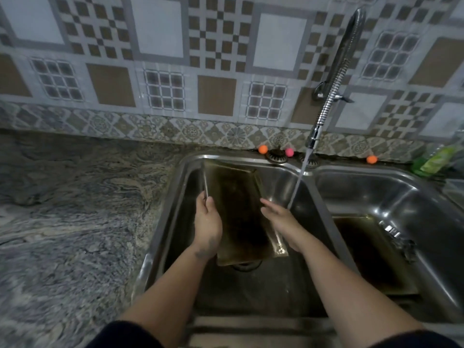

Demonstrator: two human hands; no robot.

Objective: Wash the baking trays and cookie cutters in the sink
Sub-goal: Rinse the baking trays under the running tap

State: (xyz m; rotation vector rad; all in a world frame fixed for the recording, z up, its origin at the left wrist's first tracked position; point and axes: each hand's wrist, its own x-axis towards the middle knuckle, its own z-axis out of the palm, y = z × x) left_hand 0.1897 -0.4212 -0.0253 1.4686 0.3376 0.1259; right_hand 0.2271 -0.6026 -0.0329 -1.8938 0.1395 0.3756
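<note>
The baking tray is held tilted in the left basin, its edge pinched by left hand fingers; right hand fingers lie straight against it. Rinsing seems underway; next, the tray must be brought under the water stream.

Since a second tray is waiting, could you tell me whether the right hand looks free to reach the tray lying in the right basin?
Probably yes. The right hand is open, only resting on the tray that the left hand grips, and the other tray lies uncovered in the right basin.
</note>
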